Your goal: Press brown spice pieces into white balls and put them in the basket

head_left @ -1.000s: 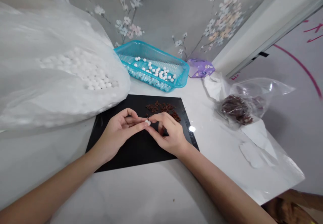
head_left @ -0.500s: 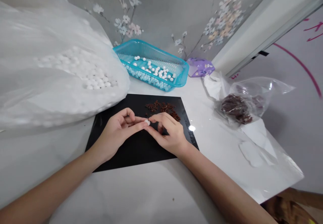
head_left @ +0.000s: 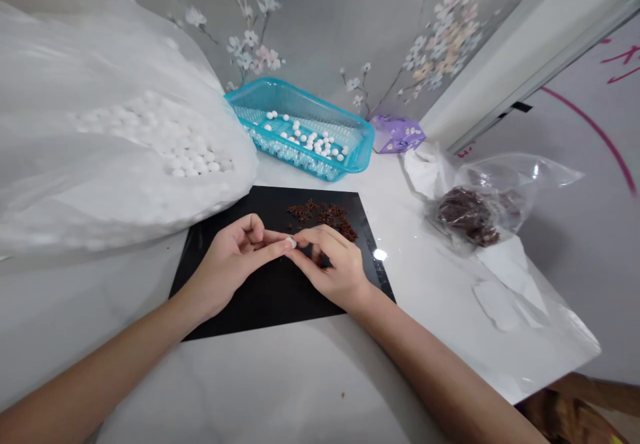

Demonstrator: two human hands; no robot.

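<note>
A small white ball (head_left: 291,243) sits at the meeting fingertips of both hands, just above the black mat (head_left: 260,307). My left hand (head_left: 233,261) pinches it between thumb and index finger, the other fingers curled. From the right, my right hand (head_left: 337,264) has thumb and index finger closed in on the same ball; whether a tiny piece is also between them is hidden. Behind the right hand, small reddish-brown bits (head_left: 327,215) lie loosely spread on the mat.
At left bulges a large white plastic bag (head_left: 115,197) full of white balls. Against the wall stands a blue basket (head_left: 364,147) holding several balls. A purple packet (head_left: 399,135), crumpled white paper (head_left: 423,172) and a clear bag of dark brown stuff (head_left: 467,214) are at right.
Both hands stay in nearly the same place. The white ball appears slightly turned between the fingertips, and less of it shows.
</note>
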